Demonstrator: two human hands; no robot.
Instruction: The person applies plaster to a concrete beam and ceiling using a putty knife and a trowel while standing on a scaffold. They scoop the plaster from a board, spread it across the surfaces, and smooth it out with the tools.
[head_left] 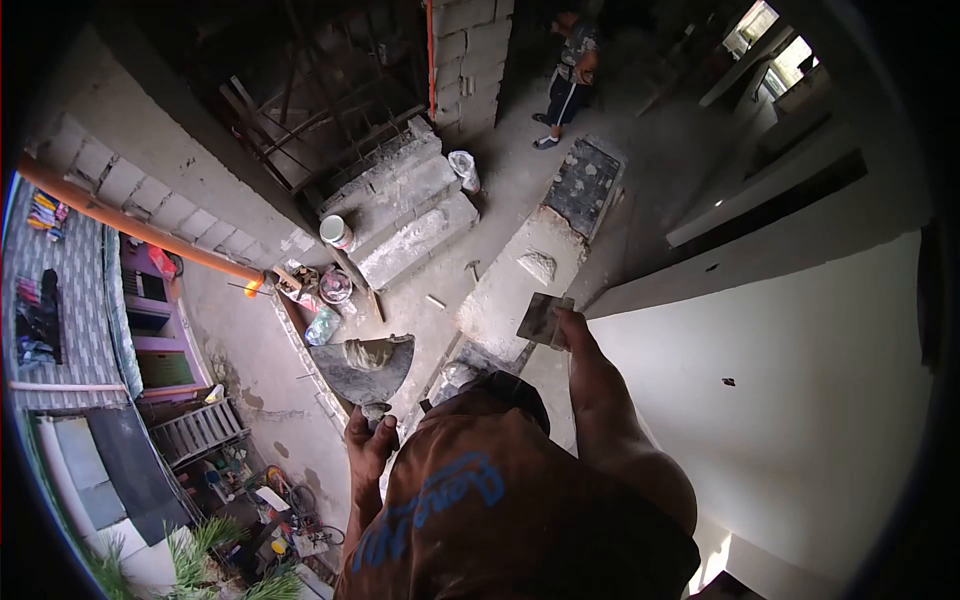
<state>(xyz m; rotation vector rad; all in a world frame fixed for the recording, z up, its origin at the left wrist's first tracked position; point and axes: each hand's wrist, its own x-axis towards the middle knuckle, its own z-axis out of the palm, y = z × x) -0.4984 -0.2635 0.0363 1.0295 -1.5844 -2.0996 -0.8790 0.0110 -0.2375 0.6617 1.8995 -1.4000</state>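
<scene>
My right hand [572,330] is closed around a flat rectangular plastering trowel [541,318], its blade held over a pale, mortar-smeared plank-like surface [510,285]. On that surface, just beyond the blade, sits a small heap of mortar [537,264]. At lower left, my left hand [371,443] grips the near edge of a dark half-round mortar board [345,383], with a grey-coated lump by the thumb. A mound of wet mortar [368,353] lies on the board. How the fingers wrap beneath is hidden.
Concrete steps [415,235] rise ahead, with a white bucket [336,232] and a sack [464,170] beside them. A hammer [473,269] lies on the floor. Another person [568,80] stands at the back. A low ledge [300,340] borders a drop on the left; a white wall [770,370] runs right.
</scene>
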